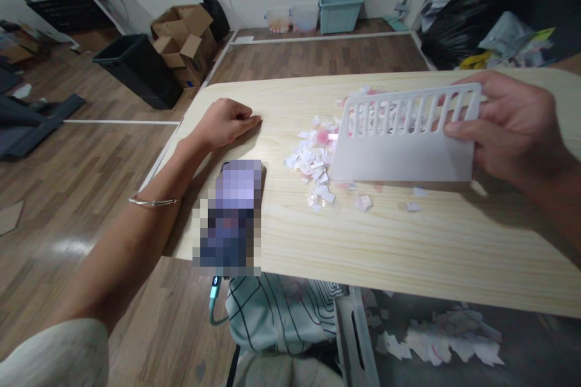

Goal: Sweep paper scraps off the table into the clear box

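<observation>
My right hand (pixel 515 124) grips the right end of a white plastic panel (pixel 402 154) with a row of slots along its upper edge. The thumb lies on its near face and fingers reach behind. The panel stands tilted over a pile of small white and pink paper scraps (pixel 313 154) on the wooden tabletop (pixel 290 236); part of the pile shows through the slots. To the left, my left hand (pixel 229 123) rests on the tabletop, its fingers curled in and nothing visible in them. A phone-like device (pixel 238 193), blurred by pixels, lies just below that hand.
A teal cable (pixel 213 296) hangs from the device over the near edge. Beneath it is an open drawer (pixel 436 338) holding more scraps. Behind the table stand a black bin (pixel 140 69), cardboard boxes (pixel 186 42), a teal tub (pixel 340 12) and black bags (pixel 472 12).
</observation>
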Tool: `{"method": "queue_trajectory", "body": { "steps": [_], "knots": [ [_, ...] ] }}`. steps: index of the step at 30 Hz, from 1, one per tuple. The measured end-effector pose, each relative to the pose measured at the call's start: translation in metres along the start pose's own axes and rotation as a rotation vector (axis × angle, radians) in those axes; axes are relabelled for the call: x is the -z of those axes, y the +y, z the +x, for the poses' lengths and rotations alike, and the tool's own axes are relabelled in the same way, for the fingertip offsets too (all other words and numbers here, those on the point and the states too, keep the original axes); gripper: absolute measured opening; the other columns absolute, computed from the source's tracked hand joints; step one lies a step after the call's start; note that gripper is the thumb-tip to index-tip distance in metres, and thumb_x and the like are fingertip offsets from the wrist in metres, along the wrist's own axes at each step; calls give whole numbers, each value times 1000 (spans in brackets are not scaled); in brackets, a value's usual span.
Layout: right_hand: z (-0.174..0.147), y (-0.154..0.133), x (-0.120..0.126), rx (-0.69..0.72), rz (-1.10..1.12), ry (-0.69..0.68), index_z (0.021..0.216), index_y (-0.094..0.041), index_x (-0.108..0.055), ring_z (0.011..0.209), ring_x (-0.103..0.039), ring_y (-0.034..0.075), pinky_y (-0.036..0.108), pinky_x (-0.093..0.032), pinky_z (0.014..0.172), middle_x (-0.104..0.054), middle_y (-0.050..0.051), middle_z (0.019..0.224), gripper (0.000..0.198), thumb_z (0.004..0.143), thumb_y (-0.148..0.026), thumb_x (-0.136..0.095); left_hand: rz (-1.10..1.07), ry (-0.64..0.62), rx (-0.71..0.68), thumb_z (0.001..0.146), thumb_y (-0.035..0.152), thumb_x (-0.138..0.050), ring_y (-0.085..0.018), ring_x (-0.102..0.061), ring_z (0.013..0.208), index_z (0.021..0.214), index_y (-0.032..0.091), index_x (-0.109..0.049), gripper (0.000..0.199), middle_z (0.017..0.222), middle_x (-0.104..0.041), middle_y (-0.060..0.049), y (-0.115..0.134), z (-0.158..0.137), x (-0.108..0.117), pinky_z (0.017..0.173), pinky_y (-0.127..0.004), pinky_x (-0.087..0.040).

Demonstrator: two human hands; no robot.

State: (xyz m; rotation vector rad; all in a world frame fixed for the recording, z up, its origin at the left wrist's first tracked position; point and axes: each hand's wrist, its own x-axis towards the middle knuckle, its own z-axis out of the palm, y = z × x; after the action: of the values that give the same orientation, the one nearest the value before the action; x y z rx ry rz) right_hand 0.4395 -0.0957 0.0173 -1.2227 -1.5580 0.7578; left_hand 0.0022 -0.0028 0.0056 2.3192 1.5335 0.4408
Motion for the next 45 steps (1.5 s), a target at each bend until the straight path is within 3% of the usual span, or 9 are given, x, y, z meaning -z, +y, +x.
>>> {"method": "queue_trajectory", "body": {
  "steps": [3, 6, 8, 12, 17, 24, 31, 41, 45],
  "knots": [
    [1, 0, 3, 30, -77, -12, 117, -23, -77, 66, -69, 17, 36, -49, 61, -78, 4, 91, 50, 71, -36, -91, 13, -7, 13, 91, 45, -61, -14, -27, 59, 54, 24, -34, 50, 49, -30, 4, 1, 0, 0, 68, -38, -24],
    [2, -5, 3, 177, -203, 65, 134, -33, -78, 108, -77, 30, 43, -58, 75, -78, 6, 135, 61, 75, -44, -89, 43, -15, 16, 93, 47, -59, -14, -27, 60, 56, 24, -34, 51, 50, -30, 3, 0, 0, 0, 68, -36, -23],
    [1, -10, 1, 217, -223, 99, 131, -39, -81, 130, -70, 37, 48, -64, 87, -74, 0, 146, 52, 79, -47, -88, 56, -17, 16, 95, 48, -58, -14, -26, 60, 56, 24, -33, 52, 51, -30, 3, -1, 0, -1, 68, -36, -22],
    [-3, -17, 0, 139, -245, 65, 99, -35, -88, 100, -77, 33, 49, -66, 86, -84, 2, 107, 17, 85, -39, -79, 68, -16, 12, 96, 49, -57, -14, -24, 61, 57, 23, -32, 53, 52, -29, 3, -2, 1, -1, 68, -36, -21],
    [-8, -21, 1, 147, -285, 49, 86, -36, -88, 80, -72, 26, 42, -60, 75, -79, 1, 82, 17, 86, -31, -71, 83, -16, 17, 97, 49, -55, -13, -25, 62, 57, 24, -31, 53, 55, -26, 4, -2, 1, -1, 69, -36, -20],
    [-12, -24, -6, 154, -262, -24, 86, -39, -90, 70, -68, 27, 39, -48, 57, -76, 0, 73, 20, 80, -32, -73, 52, 2, 3, 94, 48, -59, -14, -24, 63, 57, 24, -29, 53, 55, -24, 4, -1, 1, -1, 69, -37, -22],
    [-13, -21, -11, 236, -87, -154, 87, -37, -92, 71, -73, 19, 32, -45, 62, -84, -2, 82, 33, 75, -15, -71, 72, -13, 25, 96, 49, -56, -13, -26, 63, 57, 23, -31, 53, 55, -26, 4, -1, 1, 0, 70, -36, -23],
    [-27, -36, -24, 247, -142, -294, 102, -35, -92, 41, -33, 9, 30, -19, 43, -72, -7, 65, 33, 84, -19, -70, 39, 15, 12, 91, 47, -62, -15, -24, 63, 57, 23, -29, 53, 57, -22, 3, -1, 0, 0, 70, -38, -21],
    [-31, -38, -25, 190, -83, -254, 105, -34, -92, 44, -38, 8, 28, -18, 43, -76, -6, 73, 31, 85, -20, -73, 56, 6, -9, 95, 48, -60, -14, -23, 63, 58, 24, -28, 55, 57, -22, 4, -2, 1, -1, 68, -37, -20]
  ]
}}
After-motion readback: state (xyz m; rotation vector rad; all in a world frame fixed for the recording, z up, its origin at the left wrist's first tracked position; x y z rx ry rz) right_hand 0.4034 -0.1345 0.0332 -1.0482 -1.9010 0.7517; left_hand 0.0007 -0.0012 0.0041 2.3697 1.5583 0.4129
